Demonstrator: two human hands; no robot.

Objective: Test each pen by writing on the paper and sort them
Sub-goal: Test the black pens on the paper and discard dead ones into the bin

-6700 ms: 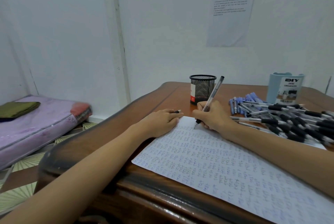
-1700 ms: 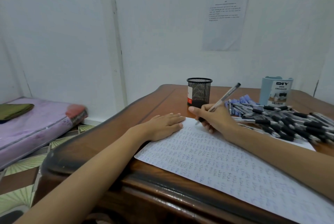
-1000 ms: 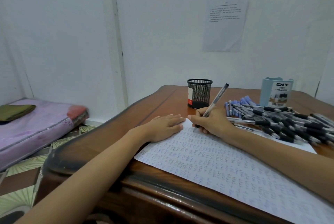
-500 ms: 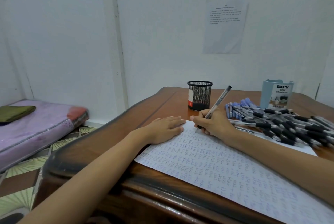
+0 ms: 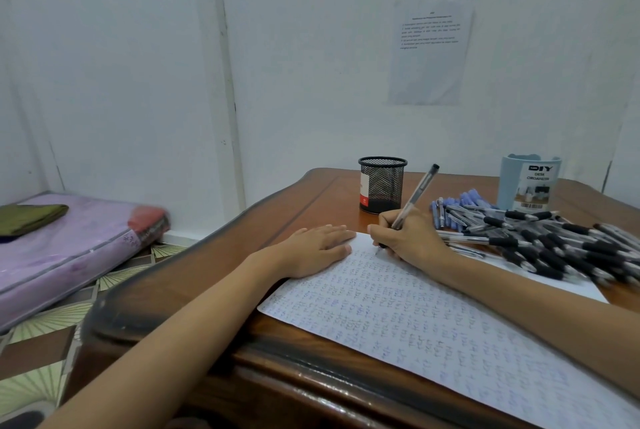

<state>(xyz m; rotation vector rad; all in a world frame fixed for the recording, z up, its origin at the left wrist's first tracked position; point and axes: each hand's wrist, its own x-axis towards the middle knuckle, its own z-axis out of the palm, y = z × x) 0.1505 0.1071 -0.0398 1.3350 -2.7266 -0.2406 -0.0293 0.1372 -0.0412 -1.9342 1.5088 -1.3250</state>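
Pen [image 5: 417, 191], clear-barrelled, black-ended, aslant in right hand [image 5: 414, 241], tip on paper [image 5: 398, 317].

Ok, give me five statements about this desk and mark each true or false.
1. The right hand grips a clear-barrelled pen, tip down on the white handwritten sheet of paper. True.
2. The left hand holds a pen cap. False: it lies flat on the paper, fingers straight.
3. The black wire-mesh cup bristles with pens. False: none shows above its rim.
4. The heap of black-gripped pens lies right of the writing hand. True.
5. The pale blue plastic desk organiser lies on its side. False: it stands upright on the brown wooden table.
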